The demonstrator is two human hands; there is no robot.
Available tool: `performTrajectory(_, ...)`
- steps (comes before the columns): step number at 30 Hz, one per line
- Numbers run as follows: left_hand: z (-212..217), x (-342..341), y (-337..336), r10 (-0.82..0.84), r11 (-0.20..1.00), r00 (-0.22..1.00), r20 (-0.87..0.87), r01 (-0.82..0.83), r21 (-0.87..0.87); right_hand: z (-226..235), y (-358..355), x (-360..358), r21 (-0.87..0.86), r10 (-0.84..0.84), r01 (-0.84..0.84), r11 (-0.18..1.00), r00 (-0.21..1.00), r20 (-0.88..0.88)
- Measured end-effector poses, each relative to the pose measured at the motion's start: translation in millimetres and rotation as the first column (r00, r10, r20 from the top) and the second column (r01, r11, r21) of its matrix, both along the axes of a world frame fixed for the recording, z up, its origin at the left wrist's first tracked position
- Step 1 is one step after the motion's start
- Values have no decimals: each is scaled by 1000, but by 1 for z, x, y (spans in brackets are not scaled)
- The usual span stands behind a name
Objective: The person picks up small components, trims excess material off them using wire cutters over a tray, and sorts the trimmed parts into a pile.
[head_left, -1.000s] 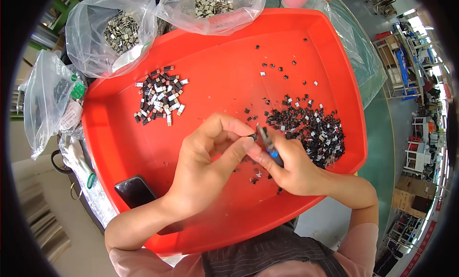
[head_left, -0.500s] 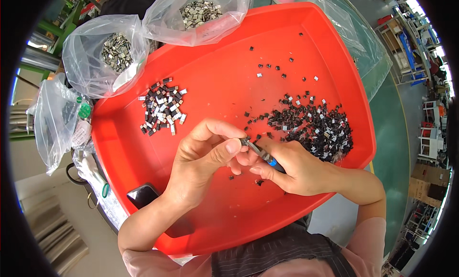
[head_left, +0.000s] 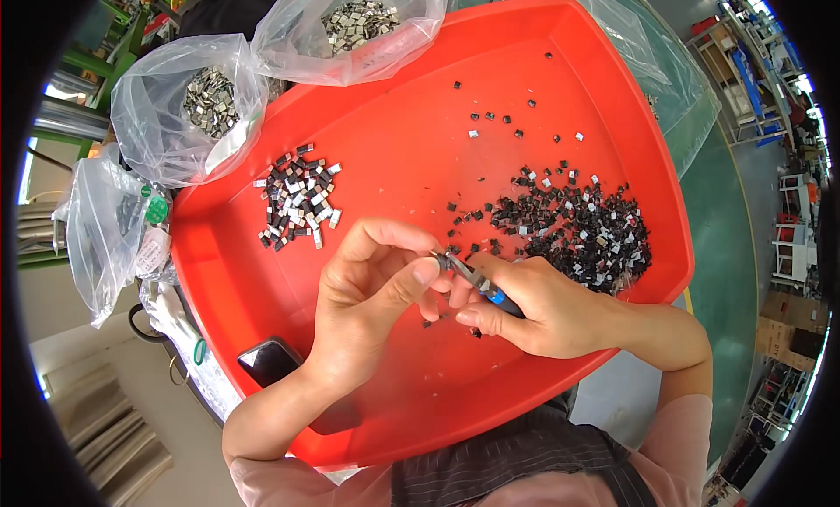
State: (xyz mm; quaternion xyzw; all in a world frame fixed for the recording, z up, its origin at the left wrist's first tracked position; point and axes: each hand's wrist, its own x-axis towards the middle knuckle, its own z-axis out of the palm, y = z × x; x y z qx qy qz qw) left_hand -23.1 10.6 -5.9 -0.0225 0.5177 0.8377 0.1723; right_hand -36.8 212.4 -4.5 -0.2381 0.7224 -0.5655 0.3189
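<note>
Over the middle of the red tub [head_left: 385, 113], my left hand [head_left: 363, 288] is closed, thumb and forefinger pinching a small dark metal-edged piece [head_left: 440, 258]. My right hand [head_left: 560, 310] is wrapped around a pair of small pliers [head_left: 497, 297] with black and blue handles. The pliers' jaws meet the piece right at my left fingertips; whether they bite into it is too small to tell. Right of my hands lies a large heap of tiny black and silver pieces [head_left: 582, 231]. A smaller pile of longer black-and-silver connector-like pieces [head_left: 297, 196] sits to the left.
Two clear plastic bags of small metal parts, one at the left [head_left: 210, 100] and one at the back [head_left: 359, 26], stand against the tub's rim. A phone [head_left: 269, 361] lies at the tub's left near side. Loose bits are scattered toward the far right.
The pliers' jaws and the piece have shifted slightly to the left at my fingertips. Both hands keep their grip, and the view has tilted a little.
</note>
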Motion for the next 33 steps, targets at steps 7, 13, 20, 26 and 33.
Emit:
performTrajectory(7, -5, 3, 1, -7, 1000, 1000, -30, 6, -13, -1, 2, 0, -15, 20, -20, 1000, 1000, -2)
performTrajectory(13, -4, 2, 2, 2, 999, 1000, -2, -2, -46, -4, 4, -1, -12, 31, -32, 999, 999, -19)
performTrajectory(20, -5, -1, 0, -52, 992, 996, 78, 61, -108, 4, 7, -7, 137, 116, -134, 982, 985, 131)
performTrajectory(26, -7, 1, 3, -41, 996, 996, 78, 48, -80, 5, 9, -7, 150, 132, -161, 976, 973, 188)
performTrajectory(33, -5, 4, 4, -32, 999, 999, 13, 32, -36, 2, 7, -1, 55, 105, -109, 993, 991, 83)
